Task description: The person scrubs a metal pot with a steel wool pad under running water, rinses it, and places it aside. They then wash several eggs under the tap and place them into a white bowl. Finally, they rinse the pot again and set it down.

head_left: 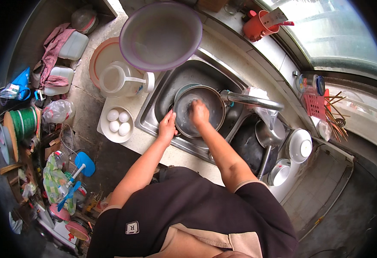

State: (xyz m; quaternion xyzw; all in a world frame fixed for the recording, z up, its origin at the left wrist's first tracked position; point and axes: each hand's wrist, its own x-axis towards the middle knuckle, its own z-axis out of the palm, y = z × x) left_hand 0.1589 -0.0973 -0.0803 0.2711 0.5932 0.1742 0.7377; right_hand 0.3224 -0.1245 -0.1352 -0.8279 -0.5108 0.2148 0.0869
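Observation:
A round metal pot (216,116) sits in the left basin of a stainless steel sink (165,85), under the tap. My left hand (167,128) holds the pot at its left rim and side handle. My right hand (200,113) reaches inside, its fingers against the pot's inner bottom; they are blurred, and whether they hold anything is hidden. Behind the pot, the rim of a pale green dish (184,87) shows. The metal tap (252,100) arches over the pot's right side. Left of the sink, a white bowl (117,139) holds several white eggs (124,128).
A large translucent basin (161,35) overlaps the sink's far edge, beside a clear plastic jug (112,79). In the right basin lies a metal saucepan (270,133); white bowls (299,145) stand further right. A red cup (258,27) stands on the windowsill. Household clutter fills the left floor.

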